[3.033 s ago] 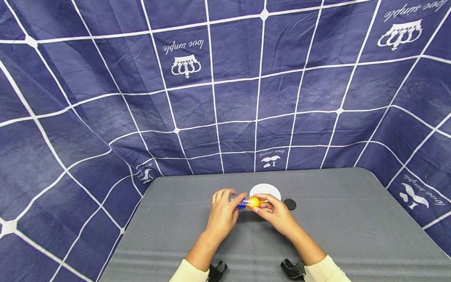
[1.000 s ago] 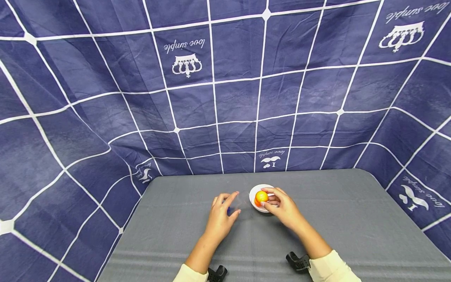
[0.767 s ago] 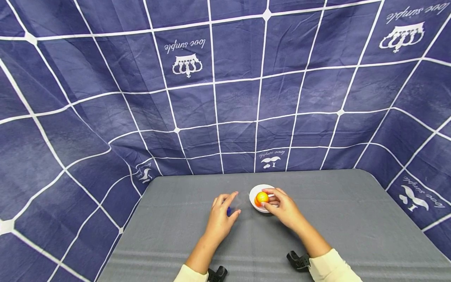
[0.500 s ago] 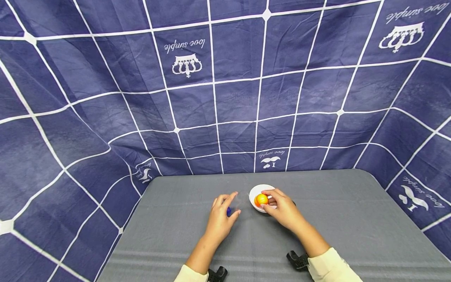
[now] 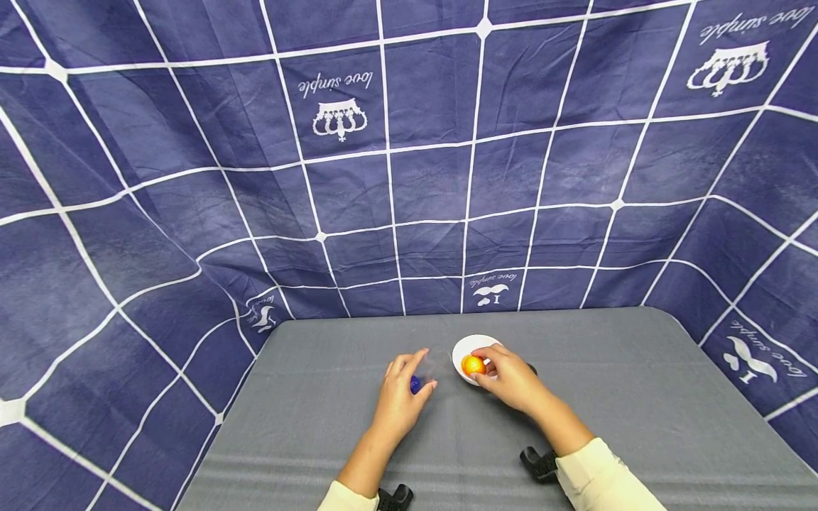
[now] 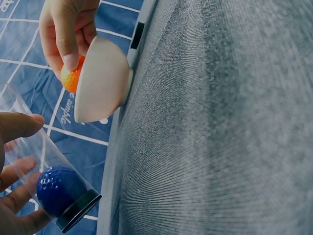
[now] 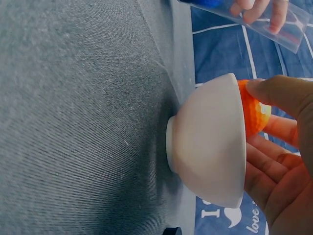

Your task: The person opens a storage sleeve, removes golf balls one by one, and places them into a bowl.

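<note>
Right hand (image 5: pixel 511 380) pinches the orange ball (image 5: pixel 473 365) over the bowl (image 5: pixel 461 350); left hand (image 5: pixel 399 394) grips a tube (image 6: pixel 46 169) holding a blue ball (image 6: pixel 57 190)

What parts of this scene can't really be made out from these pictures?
- Inside of the white bowl: both wrist views show only its outer wall.
- Orange ball: partly covered by the right hand; whether it rests in the bowl is unclear.
- Clear tube holding the blue ball: nearly invisible in the head view, behind the left hand.
- Small black disc: mostly hidden behind the right hand.

orange ball (image 5: pixel 473 365), white bowl (image 5: pixel 461 350), blue ball (image 6: pixel 57 189).
</note>
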`<action>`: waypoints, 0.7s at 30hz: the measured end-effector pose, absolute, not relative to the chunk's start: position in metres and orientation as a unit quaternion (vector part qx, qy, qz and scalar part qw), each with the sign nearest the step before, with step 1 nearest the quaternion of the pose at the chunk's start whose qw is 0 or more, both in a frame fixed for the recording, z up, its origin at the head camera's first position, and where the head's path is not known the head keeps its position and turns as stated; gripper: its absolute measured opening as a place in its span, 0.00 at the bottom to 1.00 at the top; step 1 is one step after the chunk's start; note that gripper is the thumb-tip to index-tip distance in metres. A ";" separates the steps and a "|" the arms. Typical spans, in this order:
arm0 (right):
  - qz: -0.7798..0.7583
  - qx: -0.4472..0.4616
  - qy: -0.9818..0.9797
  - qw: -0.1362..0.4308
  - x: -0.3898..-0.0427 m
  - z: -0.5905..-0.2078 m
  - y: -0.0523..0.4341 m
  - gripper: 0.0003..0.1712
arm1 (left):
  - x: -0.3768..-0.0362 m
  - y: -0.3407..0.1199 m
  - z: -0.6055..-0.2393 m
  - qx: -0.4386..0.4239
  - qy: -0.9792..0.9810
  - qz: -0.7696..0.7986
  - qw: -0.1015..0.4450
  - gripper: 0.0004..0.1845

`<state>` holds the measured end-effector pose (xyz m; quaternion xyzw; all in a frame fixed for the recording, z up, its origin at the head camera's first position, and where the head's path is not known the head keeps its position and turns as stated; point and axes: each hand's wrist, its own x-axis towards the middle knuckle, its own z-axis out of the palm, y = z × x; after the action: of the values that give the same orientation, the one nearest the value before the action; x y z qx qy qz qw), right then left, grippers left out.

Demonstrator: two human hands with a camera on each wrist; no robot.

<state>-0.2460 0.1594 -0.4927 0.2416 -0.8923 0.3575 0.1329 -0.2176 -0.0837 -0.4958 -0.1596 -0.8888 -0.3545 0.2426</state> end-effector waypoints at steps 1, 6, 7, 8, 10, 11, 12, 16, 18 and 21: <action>0.352 0.245 -0.894 0.132 -0.247 -0.492 0.160 0.21 | -0.218 -0.084 -0.496 -0.160 -0.888 -0.355 0.244 0.32; 0.332 0.256 -0.899 0.125 -0.249 -0.491 0.160 0.22 | -0.219 -0.085 -0.498 -0.156 -0.887 -0.362 0.243 0.32; 0.329 0.257 -0.901 0.123 -0.250 -0.491 0.160 0.21 | -0.219 -0.085 -0.499 -0.155 -0.886 -0.364 0.243 0.32; 0.326 0.257 -0.902 0.119 -0.250 -0.490 0.159 0.21 | -0.219 -0.086 -0.500 -0.155 -0.885 -0.365 0.244 0.32; 0.321 0.260 -0.904 0.113 -0.251 -0.489 0.159 0.20 | -0.220 -0.086 -0.501 -0.155 -0.883 -0.369 0.246 0.32; 0.319 0.261 -0.904 0.110 -0.251 -0.489 0.159 0.19 | -0.221 -0.086 -0.502 -0.155 -0.883 -0.368 0.248 0.32; 0.317 0.262 -0.905 0.107 -0.251 -0.489 0.159 0.18 | -0.221 -0.087 -0.502 -0.153 -0.882 -0.371 0.247 0.32; 0.313 0.267 -0.906 0.098 -0.253 -0.488 0.159 0.18 | -0.223 -0.088 -0.504 -0.146 -0.883 -0.379 0.236 0.32; 0.312 0.270 -0.906 0.098 -0.254 -0.489 0.159 0.18 | -0.223 -0.089 -0.505 -0.142 -0.883 -0.383 0.232 0.32; 0.311 0.280 -0.902 0.105 -0.255 -0.490 0.160 0.17 | -0.223 -0.090 -0.505 -0.139 -0.881 -0.388 0.232 0.32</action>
<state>-0.2547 0.1601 -0.4895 0.2799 -0.9023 0.3107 0.1051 -0.2229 -0.0897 -0.5050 -0.1386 -0.8814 -0.3876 0.2317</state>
